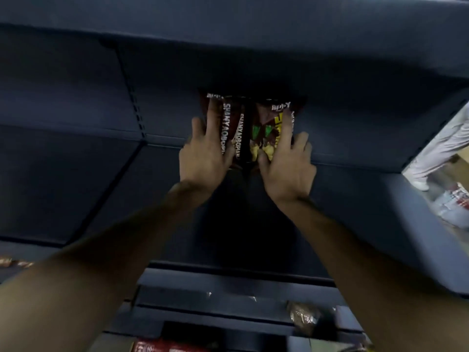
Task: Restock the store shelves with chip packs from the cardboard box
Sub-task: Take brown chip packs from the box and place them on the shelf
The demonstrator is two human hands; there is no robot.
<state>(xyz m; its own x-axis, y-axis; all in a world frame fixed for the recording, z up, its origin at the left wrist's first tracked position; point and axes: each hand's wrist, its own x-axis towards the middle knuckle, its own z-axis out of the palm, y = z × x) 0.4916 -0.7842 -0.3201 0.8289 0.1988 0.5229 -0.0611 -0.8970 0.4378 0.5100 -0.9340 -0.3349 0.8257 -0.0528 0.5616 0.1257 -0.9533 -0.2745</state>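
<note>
A bunch of dark brown chip packs (247,128) with white lettering and yellow chip pictures stands upright at the back of a dark blue shelf (106,189). My left hand (205,153) presses flat against the packs' left side. My right hand (285,161) holds their right side, its fingers spread over the front pack. Both arms reach forward into the shelf bay. The cardboard box is not in view.
The shelf above (228,19) overhangs the bay. A lower shelf edge (228,301) carries a shiny wrapped pack (304,316) and red packs (162,348) below. At the right, past the shelf end, a person's light trousers (441,148) and bagged goods (454,204) are on the floor.
</note>
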